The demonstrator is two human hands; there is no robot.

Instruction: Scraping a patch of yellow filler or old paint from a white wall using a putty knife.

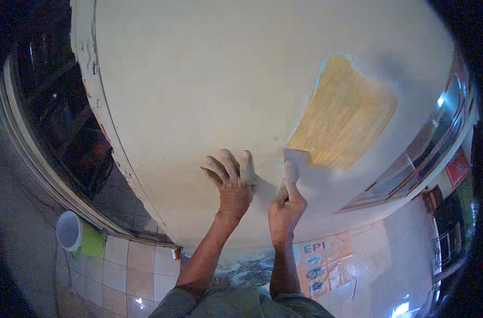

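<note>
Looks like an indoor room under refurbishment, too dim around the edges to call home or shop for sure. Has a tiled floor (140, 265), a framed dark opening (56, 124) on the left, and a window-like frame with panes (411, 164) on the right. Suggests repair work through a cream-painted panel (199, 85) with a chipped edge and a wood-coloured patch (347, 116), plus a printed sheet (334, 265) below.

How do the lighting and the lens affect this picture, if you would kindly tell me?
In the head view, the wide lens bows the left edge of the pale panel and the corners fall dark; in that same head view, a soft shadow lies right of the left hand, and glare spots the floor tiles.
</note>
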